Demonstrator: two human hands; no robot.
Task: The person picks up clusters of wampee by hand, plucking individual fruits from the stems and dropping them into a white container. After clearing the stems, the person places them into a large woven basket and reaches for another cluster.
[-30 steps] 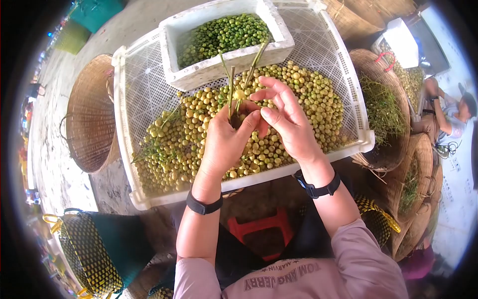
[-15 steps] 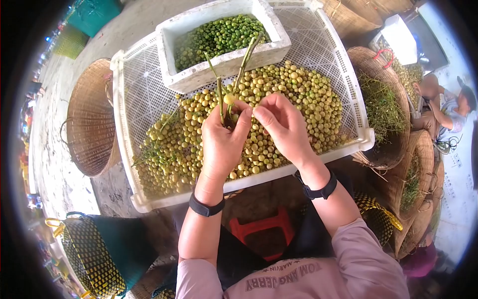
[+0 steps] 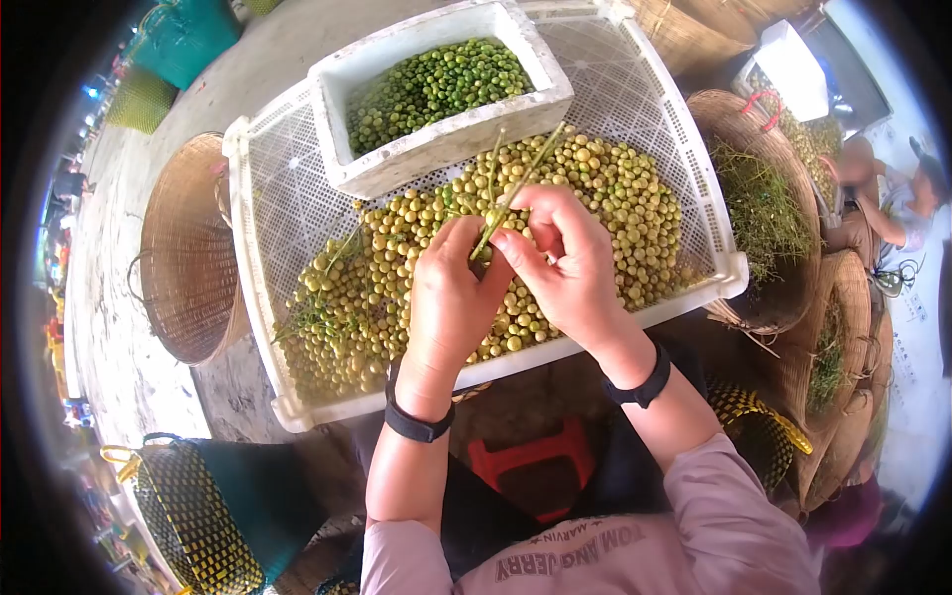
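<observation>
My left hand (image 3: 451, 293) is closed on a green fruit stem (image 3: 531, 178), its branched upper ends pointing away from me. A round yellow-green fruit (image 3: 490, 220) shows on the stem near my fingertips. Beside it, my right hand (image 3: 575, 263) has its thumb and curled fingers against the same stem, close to the left fingertips. Exactly what lies between the right fingers is partly hidden. Below both hands, many loose yellow-green fruits (image 3: 625, 208) cover a white perforated tray (image 3: 260, 268).
A white foam box (image 3: 456, 139) of small green fruits (image 3: 436, 89) stands on the tray's far side. Wicker baskets flank it, one at left (image 3: 188, 258) and one at right holding stripped stems (image 3: 759, 208). A red stool (image 3: 531, 451) is below. Another person (image 3: 892, 208) sits far right.
The stem has tilted to the right, and my right fingers have come against it. Both hands have shifted slightly right.
</observation>
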